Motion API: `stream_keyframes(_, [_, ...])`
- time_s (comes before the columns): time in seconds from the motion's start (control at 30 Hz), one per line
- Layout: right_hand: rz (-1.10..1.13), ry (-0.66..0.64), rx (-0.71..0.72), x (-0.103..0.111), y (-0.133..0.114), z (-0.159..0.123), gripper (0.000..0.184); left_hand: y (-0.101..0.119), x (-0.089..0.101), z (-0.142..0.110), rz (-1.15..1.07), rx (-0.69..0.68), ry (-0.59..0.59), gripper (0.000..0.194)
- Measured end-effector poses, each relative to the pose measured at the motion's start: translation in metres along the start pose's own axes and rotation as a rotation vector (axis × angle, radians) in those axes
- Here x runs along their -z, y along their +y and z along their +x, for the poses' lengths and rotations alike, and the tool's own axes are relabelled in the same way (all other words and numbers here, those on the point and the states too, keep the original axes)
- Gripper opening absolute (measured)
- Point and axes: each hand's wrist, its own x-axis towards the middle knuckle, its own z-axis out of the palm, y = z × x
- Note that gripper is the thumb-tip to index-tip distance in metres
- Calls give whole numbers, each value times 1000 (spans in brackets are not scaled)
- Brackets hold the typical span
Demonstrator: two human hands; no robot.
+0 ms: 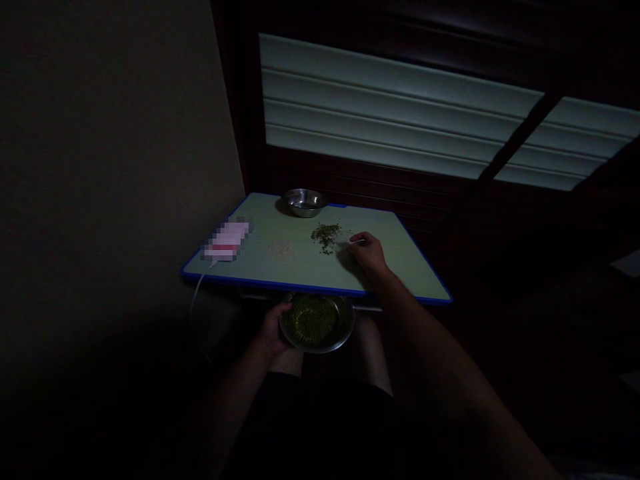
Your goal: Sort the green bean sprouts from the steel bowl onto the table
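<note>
My left hand (274,330) grips the left rim of a metal bowl (345,328), holding it over my lap just below the table's front edge. Small green beans (313,319), like mung beans, cover much of its bottom. Over the table my right hand (369,253) is closed in a pinch on a thin whitish tool (356,242); its far end looks see-through and its kind is unclear in the dim light. Just left of these fingertips lies a loose scatter of green beans (326,237). A faint patch of pale grains (281,251) is spread farther left.
A second metal bowl (304,203) stands at the back of the pale, blue-edged table (400,273). At the left lies a blurred-out phone-like device (227,240) with a white cable (196,293) hanging off the front. A wall rises at left, dark slatted panels behind.
</note>
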Motion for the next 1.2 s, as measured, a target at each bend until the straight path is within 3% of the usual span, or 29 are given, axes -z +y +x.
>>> stream_keyframes(0.2, [27,98,112,0,10,1,22,0,-7,-2,18,-18,55,27])
stream_keyframes(0.67, [-51,109,135,-1,9,1,15,2,-4,7,-47,-53,12,27])
stream_keyframes(0.87, [-159,203,132,2,5,-1,16,2,-9,6,-29,-49,65,23])
stream_keyframes(1.2, [-199,122,133,1,10,3,17,1,-13,4,-20,-51,112,21])
